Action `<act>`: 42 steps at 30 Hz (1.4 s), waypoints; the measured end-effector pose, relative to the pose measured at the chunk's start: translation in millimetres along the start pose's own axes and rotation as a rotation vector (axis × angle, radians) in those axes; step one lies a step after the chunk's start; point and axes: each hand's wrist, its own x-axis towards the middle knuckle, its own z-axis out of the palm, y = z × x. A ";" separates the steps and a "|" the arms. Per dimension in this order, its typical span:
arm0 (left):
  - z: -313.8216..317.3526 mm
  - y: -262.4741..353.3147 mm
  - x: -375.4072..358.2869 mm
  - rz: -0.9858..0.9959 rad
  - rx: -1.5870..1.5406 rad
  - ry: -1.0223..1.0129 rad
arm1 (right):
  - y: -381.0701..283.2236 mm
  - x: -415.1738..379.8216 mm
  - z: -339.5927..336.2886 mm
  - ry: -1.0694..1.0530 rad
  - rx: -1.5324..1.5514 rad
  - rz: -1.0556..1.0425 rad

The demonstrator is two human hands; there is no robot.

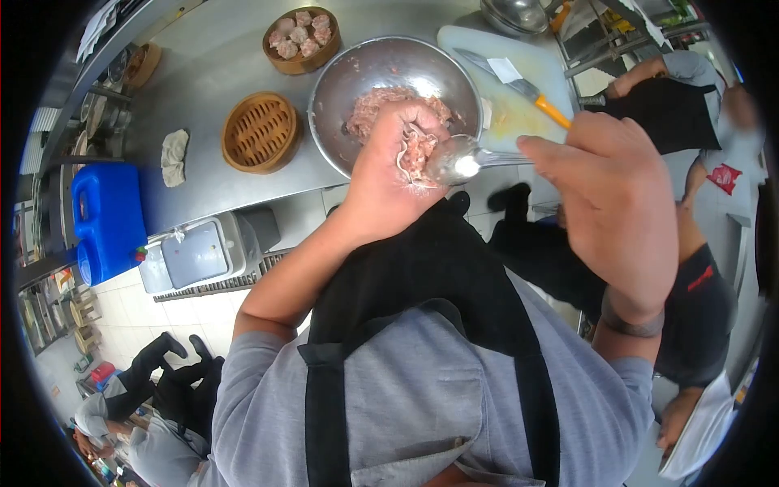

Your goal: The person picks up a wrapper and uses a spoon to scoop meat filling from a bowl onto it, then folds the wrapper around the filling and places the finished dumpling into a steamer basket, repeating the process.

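One spoon is partly hidden by the right hand.

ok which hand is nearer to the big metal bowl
Left. The left hand is at the near edge of the bowl, cupping meat filling; the right hand is farther off to the right, holding a spoon.
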 end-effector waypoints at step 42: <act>-13.7 5.6 12.9 -0.377 -0.615 -0.023 | 20.5 9.9 -7.7 0.115 -0.029 0.032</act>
